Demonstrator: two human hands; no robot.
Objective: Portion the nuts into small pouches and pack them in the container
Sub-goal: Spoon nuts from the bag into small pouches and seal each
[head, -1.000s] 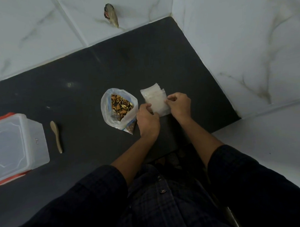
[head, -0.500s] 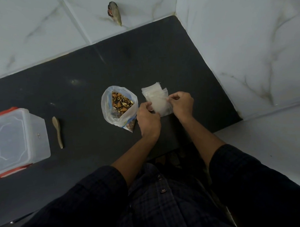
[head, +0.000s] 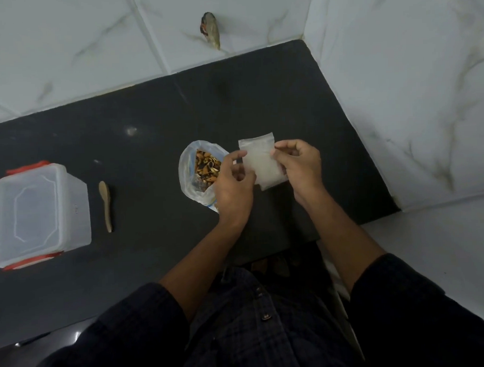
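Hands meet at frame centre over the dark countertop. The left hand and right hand each pinch a side of the small clear pouches, fingers curled on the plastic. Just left, touching the left hand, an open bag of nuts lies. At far left sits the lidded plastic container, a wooden spoon beside it.
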